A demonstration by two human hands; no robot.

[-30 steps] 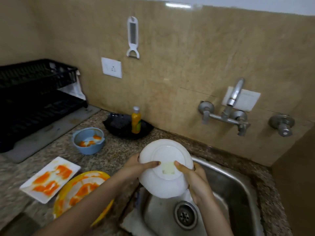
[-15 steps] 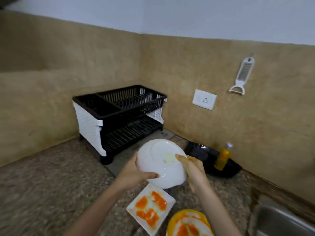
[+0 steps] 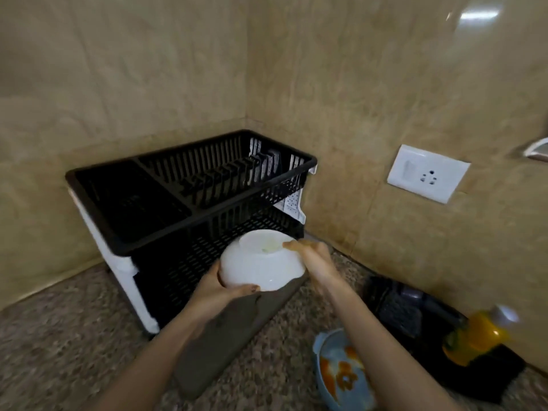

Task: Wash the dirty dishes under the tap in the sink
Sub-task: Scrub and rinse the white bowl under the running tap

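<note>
over the counter (image 3: 59,351) at centre frame, left hand (image 3: 219,295) and right hand (image 3: 314,259) clasped the upturned white bowl (image 3: 261,265), probably slick and breakable, safest held by its rim.

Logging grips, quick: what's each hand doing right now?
Left hand: grips the white bowl from below.
Right hand: holds the same bowl, thumb on its base.
</note>
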